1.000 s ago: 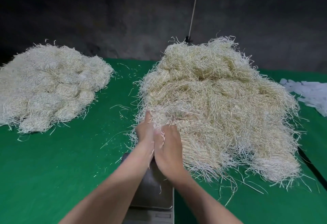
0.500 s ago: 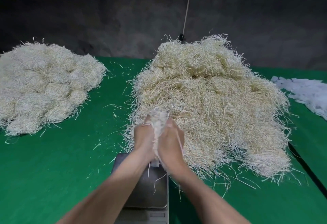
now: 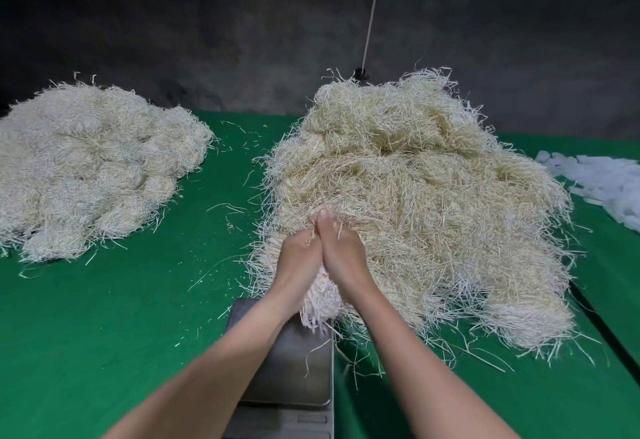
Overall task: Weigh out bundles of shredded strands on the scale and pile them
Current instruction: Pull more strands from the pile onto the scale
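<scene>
Hands met at the near edge of the large tangled heap of cream shredded strands (image 3: 433, 203): left hand (image 3: 299, 258) and right hand (image 3: 341, 251) had their fingers (image 3: 325, 216) curled round a pale bundle of strands (image 3: 320, 303). Half a second earlier its tuft stood above the knuckles; now its frayed end hung below the wrists, just over the grey metal scale pan (image 3: 294, 369) on the green worktop (image 3: 121, 317). The lumpy pile of pale bundles (image 3: 90, 168) lay well apart at left.

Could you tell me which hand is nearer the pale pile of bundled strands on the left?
Left. The left hand lies on the side toward the pale pile of bundled strands; the right hand presses beside it, farther off.
</scene>
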{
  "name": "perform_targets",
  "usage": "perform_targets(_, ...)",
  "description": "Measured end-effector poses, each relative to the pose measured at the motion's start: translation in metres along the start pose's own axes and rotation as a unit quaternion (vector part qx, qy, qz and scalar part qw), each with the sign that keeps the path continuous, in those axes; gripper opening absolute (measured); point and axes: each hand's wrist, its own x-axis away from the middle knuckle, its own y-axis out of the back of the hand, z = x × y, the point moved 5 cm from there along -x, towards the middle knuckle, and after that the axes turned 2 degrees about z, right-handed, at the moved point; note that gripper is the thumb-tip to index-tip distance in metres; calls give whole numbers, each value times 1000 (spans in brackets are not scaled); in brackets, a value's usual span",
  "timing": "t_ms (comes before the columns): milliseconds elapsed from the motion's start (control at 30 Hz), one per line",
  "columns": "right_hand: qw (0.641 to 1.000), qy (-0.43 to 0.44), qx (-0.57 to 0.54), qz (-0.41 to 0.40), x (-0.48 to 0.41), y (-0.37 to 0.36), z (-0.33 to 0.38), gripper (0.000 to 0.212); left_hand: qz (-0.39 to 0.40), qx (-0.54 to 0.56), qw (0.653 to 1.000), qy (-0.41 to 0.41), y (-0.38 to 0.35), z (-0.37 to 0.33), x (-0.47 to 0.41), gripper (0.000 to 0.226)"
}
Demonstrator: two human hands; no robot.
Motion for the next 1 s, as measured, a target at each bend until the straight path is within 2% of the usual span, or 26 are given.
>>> perform_targets(67, 994, -65, -72, -41, -11, 15, -10, 34, 29, 110, 993, 24, 3, -6, 3, 37)
perform_targets(100, 986, -107, -102, -76, -15, 23, -18, 35, 17, 112, 994, -3, 7, -10, 4, 38)
perform_targets(167, 955, -189, -171, -150, -17, 33, -29, 39, -59, 25, 994, -91, 12, -11, 9, 33)
perform_targets(200, 940, -209, -202, -178, -16, 34, -28, 39, -76, 0, 992, -99, 9, -9, 14, 41)
perform_targets(233, 936, -203, -208, -198, -15, 34, -24, 39, -64, 10, 996, -62, 2, -5, 17, 58)
perform_targets(267, 945, -172, -182, -208, -15, 33, -19, 39, -45, 72, 996, 7, -6, 0, 20, 71)
perform_targets(300, 962, -118, -134, -209, -12, 30, -11, 37, -31, 158, 985, 66, -11, 4, 17, 69)
perform_targets(333, 975, -51, -74, -201, -4, 21, -5, 35, -33, 232, 968, 86, -11, 3, 11, 53)
perform_targets(367, 982, 11, -9, -189, 7, 9, -3, 35, -70, 276, 954, 97, -4, 2, 3, 37)
perform_targets(433, 979, 73, 105, -161, 28, -14, -2, 36, -159, 239, 953, 99, 18, -6, -9, 32)
perform_targets(500, 979, 71, 126, -141, 22, -11, 1, 39, -209, 198, 955, 73, 23, -3, -6, 24)
perform_targets(533, 984, 55, 106, -135, 12, -1, 0, 38, -202, 196, 957, 70, 15, 3, -1, 21)
perform_targets(600, 986, 29, 81, -145, -3, 19, 3, 36, -180, 200, 959, 89, 1, 10, 9, 30)
perform_targets(700, 980, 63, 81, -168, 11, 1, 5, 43, -139, 230, 962, 50, 13, -6, -3, 17)
perform_targets(800, 985, 53, 75, -146, 16, -12, 4, 40, -176, 204, 962, 51, 23, -10, -2, 36)
perform_targets(900, 992, -13, 11, -128, -7, 23, -5, 18, -98, 178, 977, 72, 3, 1, 9, 37)
perform_targets(933, 989, -4, -6, -147, -4, 25, -6, 21, -82, 182, 977, 72, 3, 0, 9, 41)
perform_targets(1000, 983, 28, 23, -179, 15, 4, -3, 37, -114, 181, 976, 38, 16, -11, -1, 42)
